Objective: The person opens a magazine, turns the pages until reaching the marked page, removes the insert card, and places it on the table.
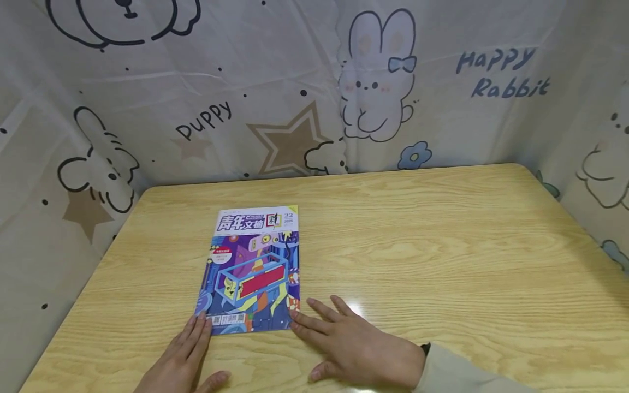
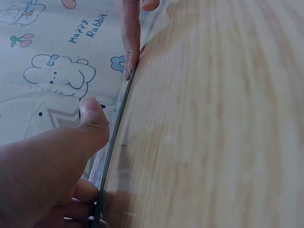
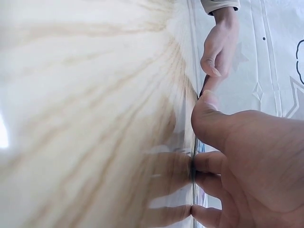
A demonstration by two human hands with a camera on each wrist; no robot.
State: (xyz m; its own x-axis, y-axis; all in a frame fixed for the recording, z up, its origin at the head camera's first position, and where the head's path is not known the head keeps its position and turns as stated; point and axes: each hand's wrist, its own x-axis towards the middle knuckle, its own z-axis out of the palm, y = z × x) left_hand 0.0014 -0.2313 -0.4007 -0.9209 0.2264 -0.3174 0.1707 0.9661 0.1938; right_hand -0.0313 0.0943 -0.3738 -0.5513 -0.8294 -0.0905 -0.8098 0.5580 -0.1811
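Observation:
A magazine (image 1: 255, 273) with a purple and blue illustrated cover lies flat on the wooden table, left of the middle. At its lower left corner, the straight fingertips of my left hand (image 1: 179, 349) touch the edge, the thumb spread away. My right hand (image 1: 354, 344) lies at the lower right corner, fingers extended and fingertips on the cover's edge. In the left wrist view the magazine's thin edge (image 2: 114, 133) runs between the left hand (image 2: 52, 175) and the other hand's fingers. The right wrist view has the right hand (image 3: 256, 161) beside that same edge.
The wood-grain table (image 1: 417, 245) is glossy and reflects the hands. Behind and beside it hangs a pale curtain (image 1: 275, 71) printed with rabbits, puppies and stars. A light sleeve (image 1: 462, 371) covers the right forearm.

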